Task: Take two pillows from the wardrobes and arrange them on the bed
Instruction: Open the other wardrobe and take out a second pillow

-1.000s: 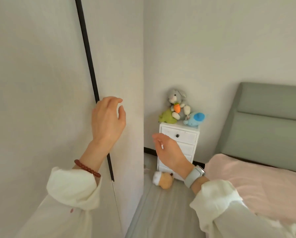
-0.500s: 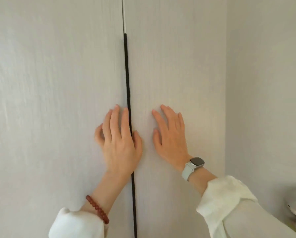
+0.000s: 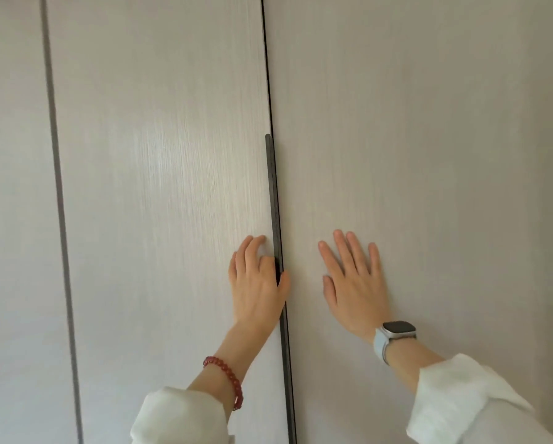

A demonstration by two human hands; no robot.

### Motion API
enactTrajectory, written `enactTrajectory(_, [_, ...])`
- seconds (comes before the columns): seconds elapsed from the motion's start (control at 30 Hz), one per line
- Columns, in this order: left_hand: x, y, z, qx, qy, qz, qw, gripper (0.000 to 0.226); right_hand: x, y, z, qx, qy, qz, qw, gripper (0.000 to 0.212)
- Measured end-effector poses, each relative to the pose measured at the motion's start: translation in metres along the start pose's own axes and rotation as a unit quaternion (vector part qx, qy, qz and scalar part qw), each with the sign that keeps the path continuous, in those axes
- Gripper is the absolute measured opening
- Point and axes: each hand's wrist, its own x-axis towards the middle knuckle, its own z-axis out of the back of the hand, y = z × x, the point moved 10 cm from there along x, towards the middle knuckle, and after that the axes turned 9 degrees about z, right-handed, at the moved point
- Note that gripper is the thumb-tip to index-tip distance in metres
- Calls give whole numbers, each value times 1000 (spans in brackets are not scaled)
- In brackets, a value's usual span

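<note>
**A:** Where am I in the task?

**B:** At the very start, as I read it: opening the wardrobe. No pillow is in view and neither is the bed; I judge the pillows are behind these closed doors, though I cannot see that.

**A:** What are my hands doing?

**B:** My left hand (image 3: 259, 285) is on the left wardrobe door (image 3: 159, 219), its fingers (image 3: 252, 251) curled, with the thumb side hooked over the black edge handle (image 3: 273, 200) that runs up the seam. It looks like a light hook on the strip, not a full fist. My right hand (image 3: 353, 283) lies flat on the right wardrobe door (image 3: 413, 155), fingers spread and holding nothing, well to the right of the handle.

**A:** And the arms?

**B:** Both forearms reach up and forward from the white sleeves (image 3: 179, 418). A red bead bracelet (image 3: 227, 376) sits on the left wrist, a watch (image 3: 395, 331) on the right.

**A:** Next move?

**B:** I'd say pull the strip toward me with the left fingers so the door swings out, keeping the right palm pressing as a brace or lifting it clear. The seam just right of my left fingers is still tight, so the door is not yet open.
</note>
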Motion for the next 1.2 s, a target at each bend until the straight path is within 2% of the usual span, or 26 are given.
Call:
enactTrajectory(0.13, [-21, -3, 39, -34, -25, -27, 999, 16, -20, 17, 11, 199, 10, -42, 979, 52])
enactTrajectory(0.23, [-40, 4, 75, -101, -37, -27, 994, 16, -57, 52, 34, 377, -33, -54, 924, 43])
enactTrajectory(0.3, [-50, 14, 101, -130, -44, -20, 990, 15, -77, 94, 53, 451, -22, -21, 892, 42])
enactTrajectory(0.47, [-75, 36, 179, -173, -63, -7, 983, 9, -101, 195, 106, 520, -29, 92, 848, 50])
enactTrajectory(0.57, [-88, 61, 223, -173, -74, 22, 982, 9, -103, 241, 131, 565, -51, 122, 815, 51])
enactTrajectory(0.67, [-103, 91, 267, -139, -95, 47, 985, 26, -101, 283, 155, 590, -73, 160, 788, 49])
enactTrajectory(0.73, [-114, 114, 292, -112, -113, 81, 984, 33, -97, 314, 167, 599, -58, 189, 776, 48])
enactTrajectory(0.87, [-141, 153, 332, -25, -157, 150, 976, 43, -86, 363, 175, 597, -26, 203, 776, 50])
enactTrajectory(0.97, [-162, 178, 343, -6, -178, 209, 962, 55, -78, 377, 173, 594, -20, 190, 782, 46])
enactTrajectory(1.07, [-176, 191, 345, 49, -190, 223, 955, 63, -73, 378, 167, 575, -24, 191, 795, 38])
enactTrajectory(1.2, [-186, 194, 328, 140, -157, 207, 956, 54, -71, 361, 151, 562, -15, 166, 810, 36])
